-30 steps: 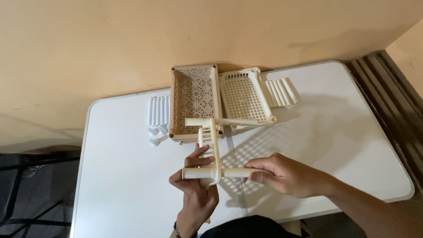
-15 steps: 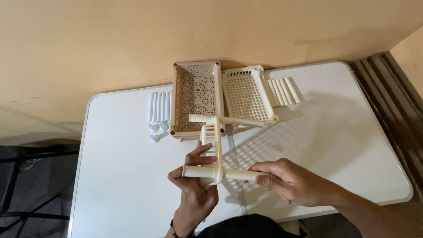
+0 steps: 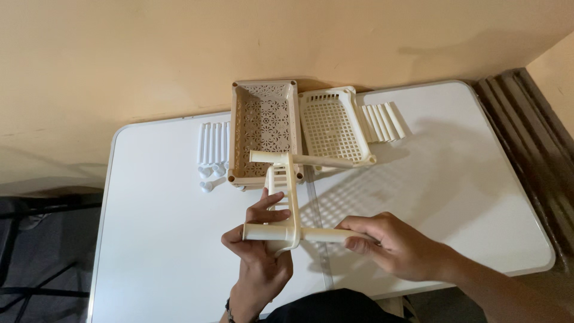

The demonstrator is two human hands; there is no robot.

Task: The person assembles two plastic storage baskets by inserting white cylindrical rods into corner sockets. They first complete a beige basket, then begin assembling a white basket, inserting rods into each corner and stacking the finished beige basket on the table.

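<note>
**Hands steadying a cream rack frame over the desk**

Left hand (image 3: pixel 260 254) curled from below around the corner of the cream rack frame (image 3: pixel 286 200), fingers closed on the joint where a short tube juts out toward 9 o'clock. Right hand (image 3: pixel 394 245) wrapped shut around a cream tube (image 3: pixel 326 234) that runs into the same joint from 3 o'clock. Frame held in the air at 6 o'clock above the white desk (image 3: pixel 454 179), its far end reaching toward 12.

Best done, probably, by keeping the tube in line with the socket, bracing the corner firmly and pushing straight, not at a slant.

Counted on the desk: two baskets, a patterned basket (image 3: pixel 263 128) at 12 o'clock and a grid basket (image 3: pixel 332 125) just beside it; about five white tubes (image 3: pixel 214 143) at 10 o'clock, small caps (image 3: pixel 209 174) near them, number unclear; about five cream tubes (image 3: pixel 382 121) at 1 o'clock.
</note>
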